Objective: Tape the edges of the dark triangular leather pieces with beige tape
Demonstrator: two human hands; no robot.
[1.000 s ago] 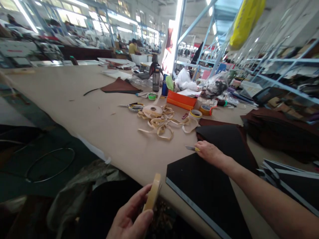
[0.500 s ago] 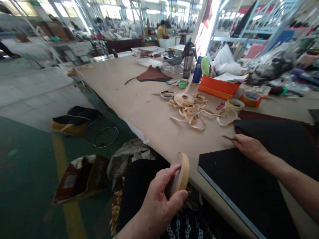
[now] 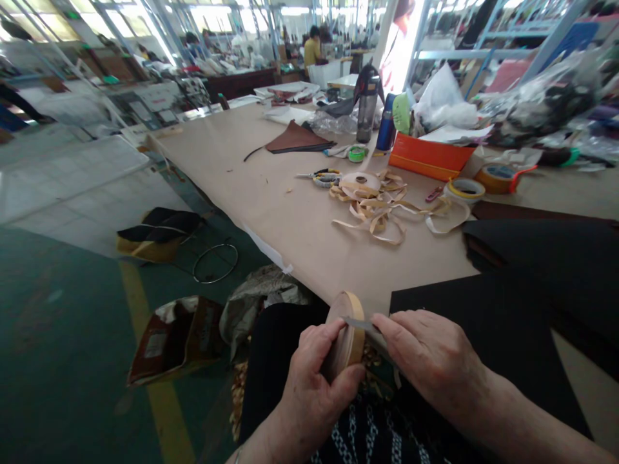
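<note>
My left hand [image 3: 312,380] is shut around a roll of tan tape [image 3: 349,328], held upright above my lap at the table's front edge. My right hand [image 3: 428,354] grips a small flat-bladed knife [image 3: 365,330]. Its blade reaches left and lies against the side of the roll. The hand hides the knife's handle, and the tip is hidden behind the roll. A black sheet [image 3: 449,303] lies on the table just beyond my right hand.
The paper-covered table [image 3: 251,193] holds scissors [image 3: 325,176], tangled tan strips [image 3: 372,219], tape rolls, an orange box [image 3: 430,158] and a bottle [image 3: 366,113]. A bag [image 3: 176,341] and wire ring [image 3: 215,263] lie on the floor to the left. A person [image 3: 313,58] stands far back.
My right hand has moved left from the black sheet to the roll, bringing the blade against it. The left hand now holds the roll closer to the right hand. The view has shifted slightly.
</note>
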